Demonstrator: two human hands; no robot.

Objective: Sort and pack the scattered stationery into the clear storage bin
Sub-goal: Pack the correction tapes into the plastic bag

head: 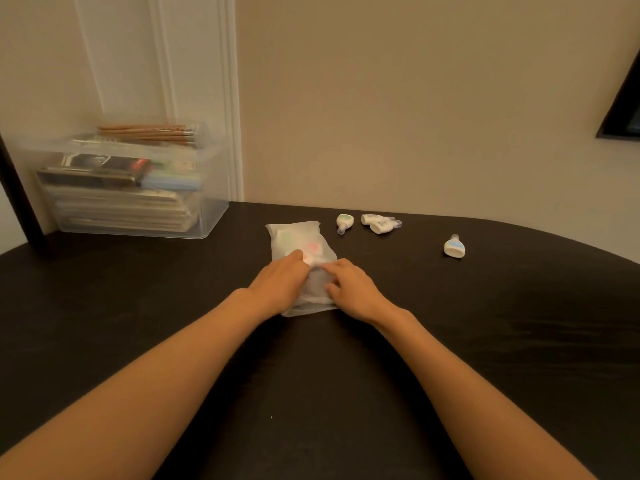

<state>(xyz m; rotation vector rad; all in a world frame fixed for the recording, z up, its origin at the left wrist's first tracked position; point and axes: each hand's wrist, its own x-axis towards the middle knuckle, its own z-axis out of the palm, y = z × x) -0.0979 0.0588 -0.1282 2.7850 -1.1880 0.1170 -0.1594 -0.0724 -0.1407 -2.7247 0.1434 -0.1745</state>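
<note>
We record a frosted pouch [297, 241] lying mid-way across the dark table [502, 348], well apart from the clear storage bin [215, 216] at far left. The left hand [277, 285] presses on it with near-straight fingers. The right hand [353, 293] pinches it between thumb and bent fingers. On the white dispensers [454, 247] beyond, the labels are too blurred to read.
</note>
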